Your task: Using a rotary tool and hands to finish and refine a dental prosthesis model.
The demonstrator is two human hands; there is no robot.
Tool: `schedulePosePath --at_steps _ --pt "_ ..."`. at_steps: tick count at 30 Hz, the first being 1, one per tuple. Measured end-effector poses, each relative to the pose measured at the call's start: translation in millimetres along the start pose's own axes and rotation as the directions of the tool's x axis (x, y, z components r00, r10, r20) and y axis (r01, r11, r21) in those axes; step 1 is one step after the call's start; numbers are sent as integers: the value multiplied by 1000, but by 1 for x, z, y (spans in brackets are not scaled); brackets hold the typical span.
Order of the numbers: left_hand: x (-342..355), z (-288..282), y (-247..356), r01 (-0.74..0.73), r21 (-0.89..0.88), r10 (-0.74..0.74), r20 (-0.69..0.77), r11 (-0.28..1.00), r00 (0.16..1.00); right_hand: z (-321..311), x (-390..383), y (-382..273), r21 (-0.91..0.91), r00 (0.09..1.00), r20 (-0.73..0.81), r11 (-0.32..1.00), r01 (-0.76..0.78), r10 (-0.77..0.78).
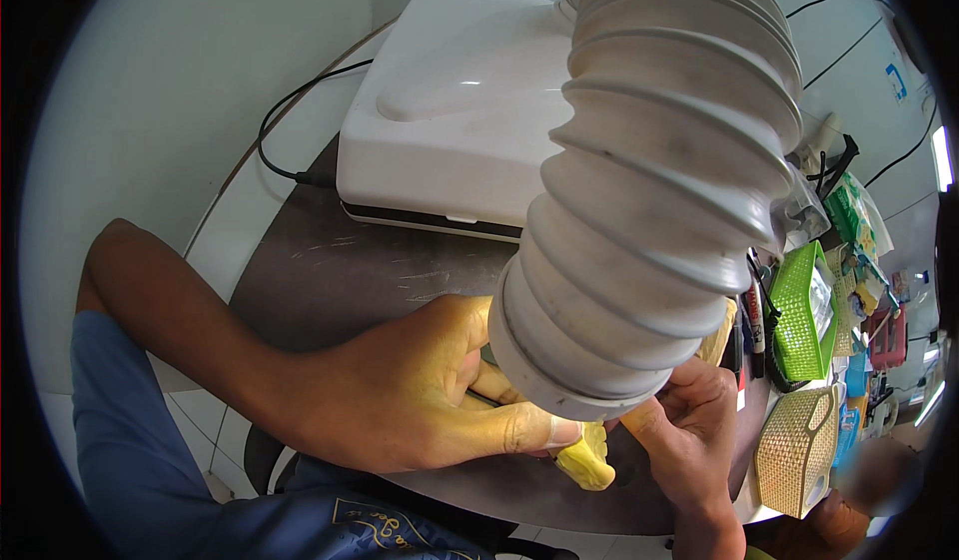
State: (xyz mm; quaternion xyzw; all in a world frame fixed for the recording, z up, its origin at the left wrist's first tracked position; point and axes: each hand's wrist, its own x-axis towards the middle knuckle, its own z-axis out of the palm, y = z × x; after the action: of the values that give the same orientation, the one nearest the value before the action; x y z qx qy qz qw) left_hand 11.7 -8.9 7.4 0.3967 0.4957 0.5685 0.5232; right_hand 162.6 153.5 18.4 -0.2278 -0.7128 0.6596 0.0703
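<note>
My left hand (420, 405) reaches in from the left, thumb stretched along a small lumpy yellow piece (587, 460) that looks like a plaster cast. Its fingers close around the piece, and part of a thin dark item shows between them. My right hand (689, 425) is at the piece's right side with curled, pinching fingers. What those fingers hold is hidden behind the mouth of a thick white ribbed hose (659, 180). This hose hangs directly above both hands and covers part of the piece. Light falls on the left hand and the yellow surface.
A white box-shaped machine (450, 110) stands at the back of the dark table (330, 260), with a black cable on its left. To the right are a green basket (799, 310), a cream woven basket (796, 450) and pens. Another person (839, 525) is at the lower right.
</note>
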Motion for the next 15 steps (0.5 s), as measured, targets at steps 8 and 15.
schedulePosePath --at_steps 8,15 --pt "0 -2 -3 -9 -34 9 25 999 1000 -4 -2 15 -47 997 -35 996 70 -71" --pt "3 -6 -2 41 -100 -31 92 994 995 -6 -1 0 -20 999 40 1000 -17 18"
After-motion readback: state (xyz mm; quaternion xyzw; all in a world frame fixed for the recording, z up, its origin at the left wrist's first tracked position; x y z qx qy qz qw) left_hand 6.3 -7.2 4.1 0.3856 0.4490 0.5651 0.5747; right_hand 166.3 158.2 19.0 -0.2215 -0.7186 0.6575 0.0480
